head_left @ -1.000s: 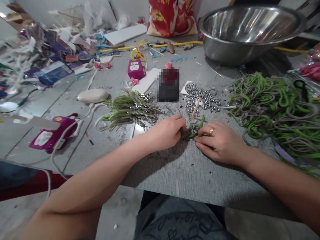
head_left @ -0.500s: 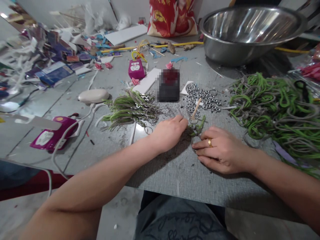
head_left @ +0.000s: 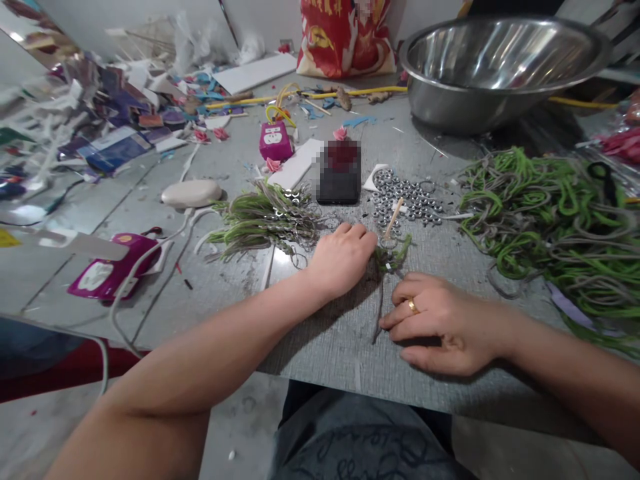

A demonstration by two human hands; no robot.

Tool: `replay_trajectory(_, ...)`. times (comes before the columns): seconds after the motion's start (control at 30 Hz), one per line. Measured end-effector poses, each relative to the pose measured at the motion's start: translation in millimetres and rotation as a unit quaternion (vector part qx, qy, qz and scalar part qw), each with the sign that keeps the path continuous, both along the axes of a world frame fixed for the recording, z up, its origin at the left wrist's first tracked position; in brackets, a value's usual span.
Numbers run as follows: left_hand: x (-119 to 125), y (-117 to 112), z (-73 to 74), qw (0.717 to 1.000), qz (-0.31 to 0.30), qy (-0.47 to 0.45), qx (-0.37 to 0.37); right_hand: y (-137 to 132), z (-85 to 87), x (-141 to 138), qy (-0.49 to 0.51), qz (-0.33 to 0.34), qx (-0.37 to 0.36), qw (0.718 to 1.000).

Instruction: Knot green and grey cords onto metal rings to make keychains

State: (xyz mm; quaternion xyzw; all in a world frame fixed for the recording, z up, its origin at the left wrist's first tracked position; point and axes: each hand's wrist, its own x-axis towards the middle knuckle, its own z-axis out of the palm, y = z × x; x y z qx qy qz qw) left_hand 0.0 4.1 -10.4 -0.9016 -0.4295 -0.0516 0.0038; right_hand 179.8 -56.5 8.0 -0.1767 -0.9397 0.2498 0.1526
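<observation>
My left hand [head_left: 344,261] is closed over the left end of a small bundle of green and grey cord [head_left: 395,255], its fingertips hidden. From that bundle a thin grey cord end [head_left: 378,313] trails toward me on the table. Close to this end is my right hand [head_left: 440,323], a gold ring [head_left: 412,305] on one finger. Its fingers are apart and angled down to the table; I cannot tell whether they touch the cord. A small wooden stick [head_left: 394,217] and a heap of metal rings [head_left: 407,197] lie just beyond the bundle.
Finished-looking cord pieces with chains [head_left: 265,220] lie left. On the right spreads a large pile of green and grey cords [head_left: 530,213]. Behind stand a steel bowl [head_left: 480,107] and a red bag [head_left: 345,40]. A white cable [head_left: 113,313] crosses the left side.
My right hand has moved toward me, away from the bundle, and its fingers have spread. The grey cord end now shows stretched out below the bundle. My left hand has barely moved.
</observation>
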Motion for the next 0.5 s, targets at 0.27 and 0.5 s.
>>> replay_trajectory(0.27,-1.7,-10.3,-2.7,0.985,-0.041,-0.165,-0.027,13.1,-13.6,12.0,0.066,-0.249,0.141,0.956)
replay_trajectory(0.5,6.5,-28.2,-11.9,0.989,-0.053,-0.110,-0.084,14.6,-21.7,14.1,-0.131,-0.293,0.252,0.913)
